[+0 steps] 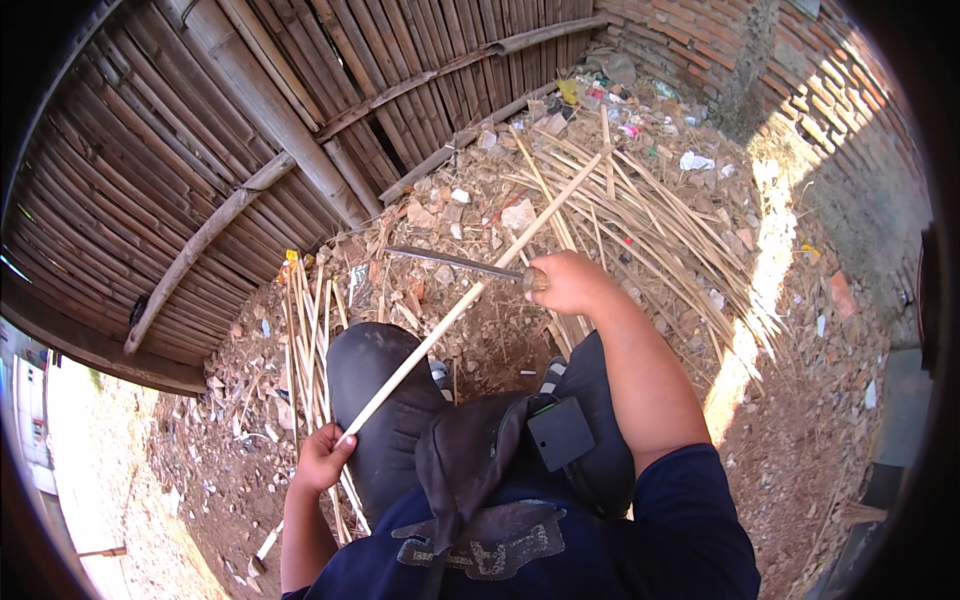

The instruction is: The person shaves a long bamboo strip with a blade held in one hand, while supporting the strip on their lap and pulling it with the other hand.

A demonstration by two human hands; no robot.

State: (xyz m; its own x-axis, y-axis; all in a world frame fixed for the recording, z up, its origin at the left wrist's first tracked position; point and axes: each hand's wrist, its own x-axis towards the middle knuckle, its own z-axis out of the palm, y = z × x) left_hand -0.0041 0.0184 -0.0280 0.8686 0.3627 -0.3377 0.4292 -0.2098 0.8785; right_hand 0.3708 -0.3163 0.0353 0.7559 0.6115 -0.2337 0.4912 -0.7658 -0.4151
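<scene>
At lower left, the left hand [322, 460] curls around a pale bamboo strip [420, 355]; at centre, the right hand [574, 284] grips a long-bladed knife [452, 261] crossing the strip.

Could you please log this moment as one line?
left hand: holds stick; right hand: grips knife, blade across stick; ground: more sticks

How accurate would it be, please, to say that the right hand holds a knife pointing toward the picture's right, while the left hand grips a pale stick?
Not quite: the head view shows the knife pointing toward the picture's left. The right hand does hold it, and the left hand grips the pale stick.
</scene>
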